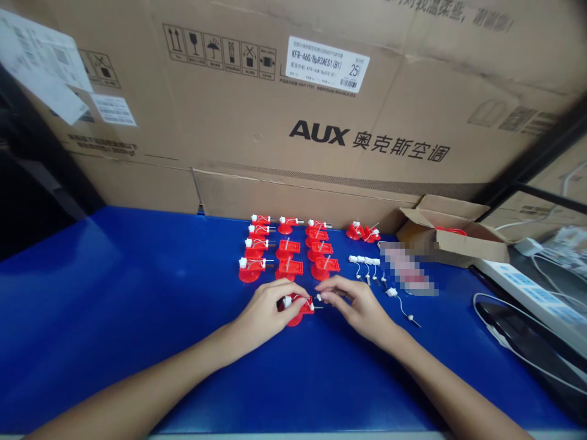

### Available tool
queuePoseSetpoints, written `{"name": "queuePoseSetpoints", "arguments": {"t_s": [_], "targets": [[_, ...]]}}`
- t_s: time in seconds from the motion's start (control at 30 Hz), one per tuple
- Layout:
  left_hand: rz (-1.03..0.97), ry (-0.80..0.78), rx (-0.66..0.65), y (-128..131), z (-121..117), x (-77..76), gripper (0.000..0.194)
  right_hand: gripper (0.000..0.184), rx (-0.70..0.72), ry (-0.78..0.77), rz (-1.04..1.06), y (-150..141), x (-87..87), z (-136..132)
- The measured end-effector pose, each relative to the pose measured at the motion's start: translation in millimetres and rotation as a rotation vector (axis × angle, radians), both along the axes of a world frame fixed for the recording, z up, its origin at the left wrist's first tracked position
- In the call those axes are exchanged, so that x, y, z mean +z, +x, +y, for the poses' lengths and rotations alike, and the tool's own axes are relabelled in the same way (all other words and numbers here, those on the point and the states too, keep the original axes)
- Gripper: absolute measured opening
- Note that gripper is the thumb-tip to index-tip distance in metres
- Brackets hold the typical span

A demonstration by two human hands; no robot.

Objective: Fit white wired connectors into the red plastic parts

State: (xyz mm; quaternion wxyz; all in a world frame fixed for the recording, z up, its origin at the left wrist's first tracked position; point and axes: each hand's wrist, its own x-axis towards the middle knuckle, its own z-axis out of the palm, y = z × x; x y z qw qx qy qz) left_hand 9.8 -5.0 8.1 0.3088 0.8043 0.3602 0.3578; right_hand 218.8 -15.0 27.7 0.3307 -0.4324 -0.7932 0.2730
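Note:
My left hand (275,305) is closed around a red plastic piece with a round base (294,320), in the middle of the blue tabletop. A white connector with thin white wires and a metal pin sits on that piece. Just to its right my right hand (351,302) pinches a small white part (320,297) between thumb and fingertips, close to the red piece's right end. Beyond the hands, similar red pieces (288,267) stand in rows, some bearing white connectors and wires. Right of my right hand lies a loose white connector (391,293) with its wire and metal tip.
Several white connectors (364,260) with dangling wires lie at the right, by a blurred packet (408,269). Two more red pieces (354,231) stand behind them. An open cardboard box (477,247), a power strip (536,293) and a black object (518,336) line the right side. A large carton (257,134) walls the back.

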Motion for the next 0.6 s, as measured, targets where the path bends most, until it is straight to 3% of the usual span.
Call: {"name": "queuePoseSetpoints", "arguments": {"t_s": [0.2,0.6], "targets": [[-0.019,-0.018,-0.003,0.3,-0.6,-1.1,0.014,0.013,-0.005,0.047,0.028,-4.1,-12.1,-1.9],[-0.028,-0.037,-0.001,0.4,0.3,0.2,0.013,0.012,-0.013,0.050,0.050,-5.4,-11.8,-2.2]]}}
